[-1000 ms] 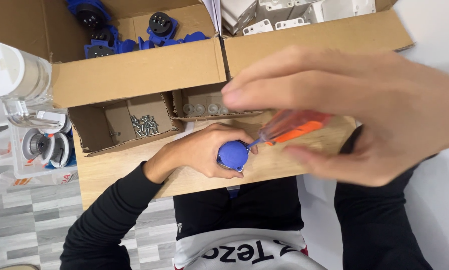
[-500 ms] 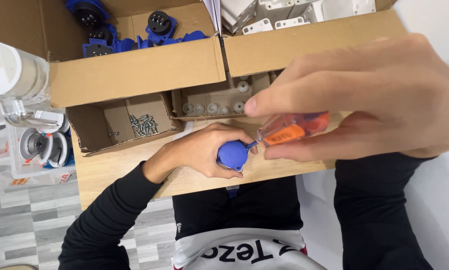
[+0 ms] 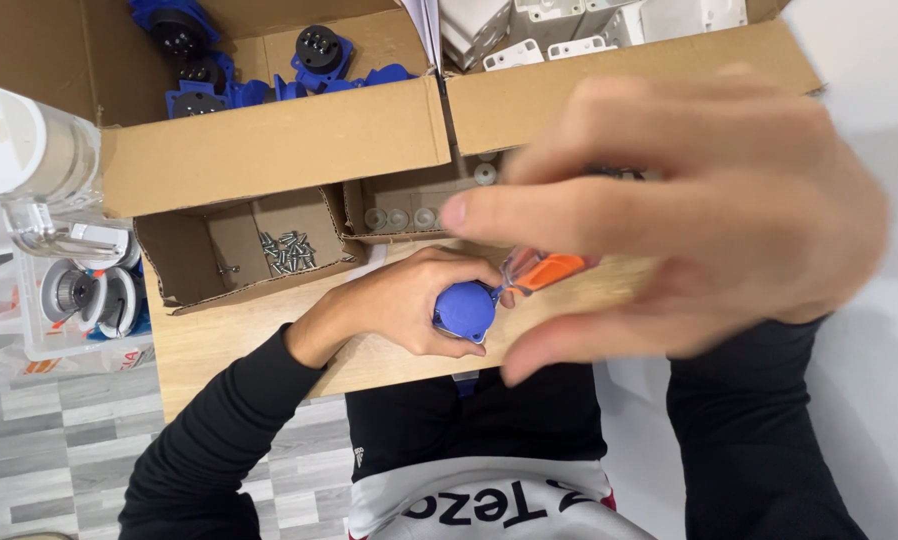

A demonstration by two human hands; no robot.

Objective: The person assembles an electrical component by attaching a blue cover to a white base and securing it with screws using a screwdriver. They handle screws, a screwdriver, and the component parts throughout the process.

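My left hand (image 3: 394,300) grips a blue round plastic socket part (image 3: 465,310) against the front edge of the wooden table (image 3: 229,330). My right hand (image 3: 689,215) is close to the camera, large and blurred, with fingers wrapped loosely about an orange-handled screwdriver (image 3: 544,272). The screwdriver's tip points at the blue part. Much of the tool's handle is hidden behind my fingers.
A small cardboard box holding screws (image 3: 289,250) and another small box with round washers (image 3: 399,215) stand just behind my hands. Larger boxes at the back hold blue socket parts (image 3: 249,70) and white parts (image 3: 589,25). A clear plastic container (image 3: 79,290) stands at the left.
My right hand has shifted its fingers on the screwdriver and spread wider, now blurred by motion. My left hand and the blue part have stayed put.
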